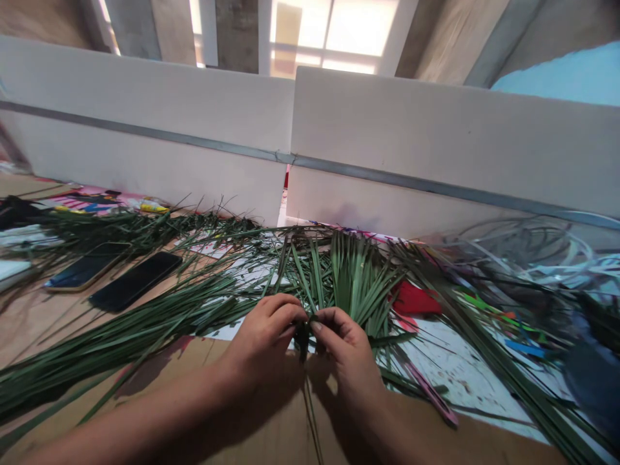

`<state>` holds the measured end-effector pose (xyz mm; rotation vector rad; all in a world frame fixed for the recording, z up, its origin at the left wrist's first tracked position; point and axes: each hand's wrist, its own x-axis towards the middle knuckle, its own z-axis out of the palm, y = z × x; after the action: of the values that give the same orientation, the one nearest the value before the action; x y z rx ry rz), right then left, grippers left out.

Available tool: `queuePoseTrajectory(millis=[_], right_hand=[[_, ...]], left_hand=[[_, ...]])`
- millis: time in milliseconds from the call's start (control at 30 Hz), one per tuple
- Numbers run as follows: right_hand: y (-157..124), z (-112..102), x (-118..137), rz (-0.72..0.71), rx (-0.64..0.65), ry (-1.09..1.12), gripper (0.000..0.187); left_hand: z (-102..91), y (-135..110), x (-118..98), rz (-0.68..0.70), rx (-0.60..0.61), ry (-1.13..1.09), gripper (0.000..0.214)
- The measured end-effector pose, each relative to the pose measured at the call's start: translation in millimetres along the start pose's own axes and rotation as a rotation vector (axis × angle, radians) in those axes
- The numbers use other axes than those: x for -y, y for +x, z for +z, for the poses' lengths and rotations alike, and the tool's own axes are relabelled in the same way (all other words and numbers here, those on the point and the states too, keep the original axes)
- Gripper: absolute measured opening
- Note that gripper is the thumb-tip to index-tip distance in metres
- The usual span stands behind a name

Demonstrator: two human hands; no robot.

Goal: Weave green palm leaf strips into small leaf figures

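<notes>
Close together over the cardboard (pixel 213 413), my left hand (pixel 271 329) and my right hand (pixel 341 342) pinch a small dark green folded leaf piece (pixel 303 339) between their fingertips. A thin stem or strip hangs down from it toward me. Just beyond my fingers lies a fan of green palm leaf strips (pixel 346 278). To the left spreads a long bundle of leaf strips (pixel 145 332). A pink-handled tool (pixel 431 394), perhaps a cutter, lies right of my right hand. Exactly how the leaf is folded is hidden by my fingers.
Two phones (pixel 138 281) lie at the left. A red piece (pixel 415 298) sits beyond my right hand. More long leaves (pixel 498 349) and tangled clear strips (pixel 547 258) lie at the right. White boards (pixel 436 142) stand along the back.
</notes>
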<state>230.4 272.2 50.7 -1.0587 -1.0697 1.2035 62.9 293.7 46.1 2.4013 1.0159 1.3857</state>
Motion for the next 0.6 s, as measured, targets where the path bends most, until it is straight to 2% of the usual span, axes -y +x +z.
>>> queuePoseTrajectory(millis=[133,267,467,600], right_hand=[[-0.2,0.7,-4.1,0.083,-0.005,0.171,0.021],[0.9,0.6,-6.5,0.087,0.006,0.247,0.021],[1.2,2.9,-3.0,0.063,-0.028,0.206,0.025],[-0.2,2.5,2.6,0.033,0.027,0.069,0.019]], left_hand=[[-2.5,1.9,-2.0,0.05,-0.035,0.041,0.03],[-3.5,3.9,-4.8,0.128,-0.036,0.068,0.022],[-3.0,3.2,-9.1,0.15,-0.056,0.035,0.017],[-5.3,3.6,-9.2,0.148,-0.05,0.075,0.018]])
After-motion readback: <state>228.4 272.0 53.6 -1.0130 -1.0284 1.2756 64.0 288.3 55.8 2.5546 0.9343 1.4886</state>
